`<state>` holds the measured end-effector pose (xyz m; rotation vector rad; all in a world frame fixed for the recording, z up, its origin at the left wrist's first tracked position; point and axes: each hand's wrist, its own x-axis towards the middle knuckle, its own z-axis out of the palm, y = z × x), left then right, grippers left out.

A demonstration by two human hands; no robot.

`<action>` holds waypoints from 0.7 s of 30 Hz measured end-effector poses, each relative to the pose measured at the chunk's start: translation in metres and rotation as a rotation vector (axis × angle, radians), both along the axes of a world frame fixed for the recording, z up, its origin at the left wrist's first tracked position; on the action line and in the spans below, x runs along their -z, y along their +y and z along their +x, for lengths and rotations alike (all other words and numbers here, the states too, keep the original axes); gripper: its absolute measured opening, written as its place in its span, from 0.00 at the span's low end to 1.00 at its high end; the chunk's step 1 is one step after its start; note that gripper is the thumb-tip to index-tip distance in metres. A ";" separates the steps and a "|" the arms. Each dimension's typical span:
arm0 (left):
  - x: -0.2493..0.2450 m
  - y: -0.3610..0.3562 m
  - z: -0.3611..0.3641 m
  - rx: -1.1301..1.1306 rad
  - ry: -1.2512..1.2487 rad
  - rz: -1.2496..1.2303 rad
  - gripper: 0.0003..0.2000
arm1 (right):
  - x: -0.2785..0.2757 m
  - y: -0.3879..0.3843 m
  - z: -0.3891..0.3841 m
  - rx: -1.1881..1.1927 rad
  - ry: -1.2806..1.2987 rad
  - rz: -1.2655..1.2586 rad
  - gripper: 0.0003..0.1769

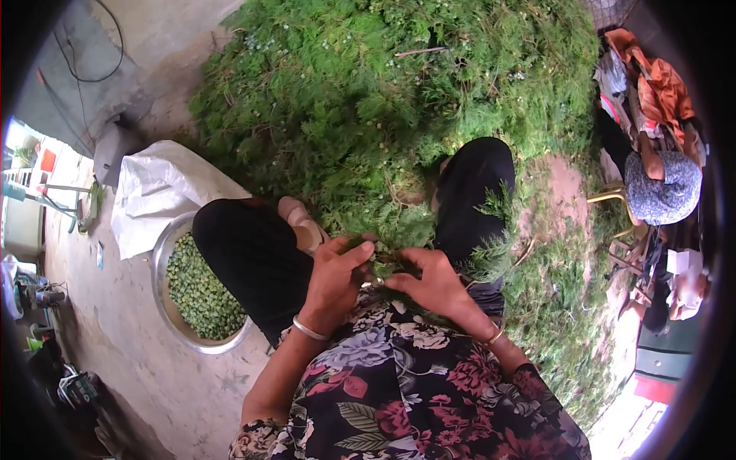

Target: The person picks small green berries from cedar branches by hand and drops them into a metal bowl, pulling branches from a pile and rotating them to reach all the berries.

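Observation:
Above my lap, my left hand (336, 277) has its fingers closed round a small green sprig (382, 265). Facing it, my right hand (434, 280) pinches the same sprig from the other side with thumb and fingers. The fingertips of both hands are close together, and parts of the sprig are hidden behind them. A leafy green branch (491, 257) rests by my right knee. To the left of my left knee stands a metal basin (163, 303) holding many small green cones or berries (201, 290).
A large heap of green branches (368, 100) spreads ahead and down the right side. A white sack (165, 184) lies beside the basin. At the far right are a seated person (663, 180) and another person (686, 291), partly seen. Cables hang at upper left.

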<state>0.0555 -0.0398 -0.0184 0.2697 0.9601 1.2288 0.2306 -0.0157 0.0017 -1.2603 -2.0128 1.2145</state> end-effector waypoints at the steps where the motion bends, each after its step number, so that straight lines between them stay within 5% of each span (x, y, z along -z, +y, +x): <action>1: -0.001 -0.003 0.000 0.002 -0.001 -0.003 0.09 | -0.002 0.004 0.006 0.002 -0.001 -0.003 0.14; 3: -0.007 -0.009 0.000 -0.002 -0.029 0.053 0.09 | -0.008 0.015 0.019 -0.046 0.375 -0.583 0.25; 6: -0.006 -0.012 0.002 0.009 0.012 0.103 0.09 | -0.024 0.022 0.011 0.058 0.249 -0.799 0.31; 7: -0.007 -0.012 0.002 0.010 0.010 0.104 0.09 | -0.010 0.025 0.011 -0.058 0.106 -0.760 0.23; 11: -0.010 -0.015 0.006 -0.037 0.009 0.106 0.09 | -0.013 0.014 0.000 0.011 0.182 -0.598 0.10; 16: -0.008 -0.017 -0.005 -0.207 -0.064 -0.003 0.12 | -0.012 0.007 -0.002 0.145 0.248 -0.464 0.09; 18: -0.009 -0.016 -0.010 -0.363 0.351 0.137 0.12 | -0.011 0.004 -0.002 0.137 0.246 -0.400 0.09; 20: -0.022 -0.017 -0.014 -0.372 0.438 0.165 0.12 | -0.010 0.001 -0.002 0.123 0.207 -0.241 0.08; 21: -0.029 -0.017 -0.015 -0.318 0.801 0.341 0.12 | -0.010 -0.002 -0.005 0.120 0.206 -0.245 0.08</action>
